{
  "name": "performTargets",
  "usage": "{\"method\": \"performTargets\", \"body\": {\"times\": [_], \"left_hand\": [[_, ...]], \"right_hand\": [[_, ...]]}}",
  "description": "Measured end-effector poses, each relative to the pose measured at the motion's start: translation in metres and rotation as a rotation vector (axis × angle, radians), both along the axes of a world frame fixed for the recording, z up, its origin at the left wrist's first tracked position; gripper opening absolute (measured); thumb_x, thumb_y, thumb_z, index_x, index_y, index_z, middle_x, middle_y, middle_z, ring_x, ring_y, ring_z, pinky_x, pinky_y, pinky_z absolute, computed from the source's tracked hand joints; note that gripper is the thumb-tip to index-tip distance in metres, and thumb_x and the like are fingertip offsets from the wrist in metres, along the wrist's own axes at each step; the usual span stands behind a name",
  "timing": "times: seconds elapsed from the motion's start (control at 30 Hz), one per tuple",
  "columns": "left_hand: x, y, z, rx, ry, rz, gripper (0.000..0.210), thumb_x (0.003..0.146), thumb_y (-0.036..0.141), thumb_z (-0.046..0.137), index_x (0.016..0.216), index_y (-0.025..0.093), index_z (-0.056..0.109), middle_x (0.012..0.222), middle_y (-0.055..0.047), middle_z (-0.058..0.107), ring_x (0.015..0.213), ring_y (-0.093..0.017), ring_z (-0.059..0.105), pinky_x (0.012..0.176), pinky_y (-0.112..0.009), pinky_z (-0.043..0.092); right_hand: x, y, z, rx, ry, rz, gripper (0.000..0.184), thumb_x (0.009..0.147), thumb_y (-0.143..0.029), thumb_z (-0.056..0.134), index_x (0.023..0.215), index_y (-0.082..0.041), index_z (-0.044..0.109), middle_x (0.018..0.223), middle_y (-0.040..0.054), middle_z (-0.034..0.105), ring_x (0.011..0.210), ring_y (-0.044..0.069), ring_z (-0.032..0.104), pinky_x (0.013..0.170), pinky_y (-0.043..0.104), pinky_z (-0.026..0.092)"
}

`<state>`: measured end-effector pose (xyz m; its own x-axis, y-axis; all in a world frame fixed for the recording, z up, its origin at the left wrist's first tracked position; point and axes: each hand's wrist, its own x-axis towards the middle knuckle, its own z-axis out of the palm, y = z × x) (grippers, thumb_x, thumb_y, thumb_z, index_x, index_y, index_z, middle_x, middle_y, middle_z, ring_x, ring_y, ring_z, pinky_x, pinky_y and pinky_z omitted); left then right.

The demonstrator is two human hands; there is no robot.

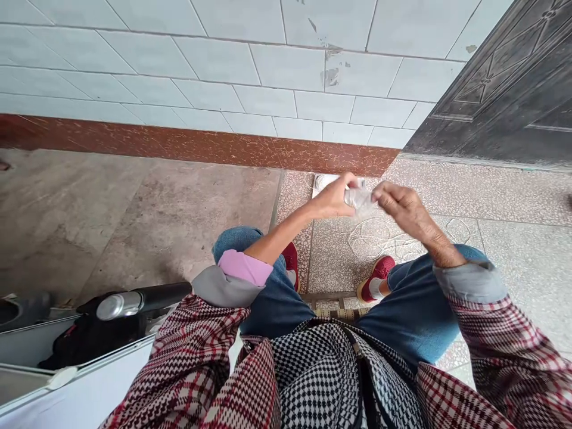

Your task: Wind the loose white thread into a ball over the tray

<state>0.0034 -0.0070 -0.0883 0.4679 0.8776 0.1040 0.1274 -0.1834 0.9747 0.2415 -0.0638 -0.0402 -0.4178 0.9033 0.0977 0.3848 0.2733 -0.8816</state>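
Observation:
My left hand [336,196] is wrapped round a small bundle in see-through plastic [361,201], with something whitish inside that I cannot make out. The thumb and fingers of my right hand [402,205] pinch the loose right end of the plastic. Both hands are in front of my knees, above the floor. Beneath them, thin white cord [373,239] lies in loose loops on the tiles. A flat white thing [322,182] with cord on it is partly hidden behind my left hand.
A white-tiled wall [201,59] with a red-brown skirting strip [187,143] runs across the front. At right is a dark panelled door [500,95]. An open white box [107,381] stands at my left, holding a black-and-silver flask [134,302] and dark cloth. My red shoes [378,275] rest on the floor.

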Motion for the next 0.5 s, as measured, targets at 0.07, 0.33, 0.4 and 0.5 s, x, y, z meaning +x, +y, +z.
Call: {"method": "performTargets", "body": {"times": [0.07, 0.33, 0.4, 0.5], "left_hand": [[0.008, -0.011, 0.005, -0.123, -0.131, -0.189, 0.06, 0.055, 0.022, 0.086, 0.109, 0.023, 0.06, 0.107, -0.005, 0.065, 0.1, -0.025, 0.063, 0.08, -0.036, 0.054], [-0.037, 0.042, 0.04, -0.301, -0.642, 0.32, 0.066, 0.075, 0.052, 0.087, 0.133, 0.026, 0.067, 0.128, -0.011, 0.07, 0.143, -0.038, 0.061, 0.099, -0.043, 0.062], [-0.089, 0.072, 0.039, -0.224, -0.647, 0.55, 0.069, 0.073, 0.065, 0.09, 0.13, 0.031, 0.068, 0.129, -0.008, 0.071, 0.148, -0.038, 0.054, 0.107, -0.045, 0.058], [-0.178, 0.1, 0.022, -0.194, -0.644, 0.852, 0.056, 0.083, 0.071, 0.084, 0.117, 0.031, 0.065, 0.116, 0.002, 0.068, 0.149, -0.028, 0.047, 0.122, -0.047, 0.044]], "right_hand": [[0.006, 0.013, 0.002, 0.016, 0.071, -0.102, 0.065, 0.103, -0.088, 0.064, 0.087, -0.025, 0.061, 0.069, -0.0031, 0.044, 0.062, 0.014, 0.036, 0.057, 0.031, 0.029], [0.008, -0.01, -0.031, -0.188, 0.006, 0.068, 0.071, 0.105, -0.091, 0.056, 0.085, -0.024, 0.061, 0.066, -0.0043, 0.043, 0.059, 0.012, 0.035, 0.052, 0.03, 0.027], [0.052, -0.012, -0.017, -0.191, -0.056, 0.005, 0.07, 0.103, -0.09, 0.061, 0.085, -0.023, 0.063, 0.065, -0.0043, 0.043, 0.057, 0.011, 0.034, 0.05, 0.031, 0.026], [0.134, -0.017, 0.012, -0.101, -0.14, -0.134, 0.067, 0.096, -0.087, 0.075, 0.077, -0.023, 0.069, 0.056, -0.0031, 0.041, 0.048, 0.011, 0.034, 0.044, 0.036, 0.021]]}}
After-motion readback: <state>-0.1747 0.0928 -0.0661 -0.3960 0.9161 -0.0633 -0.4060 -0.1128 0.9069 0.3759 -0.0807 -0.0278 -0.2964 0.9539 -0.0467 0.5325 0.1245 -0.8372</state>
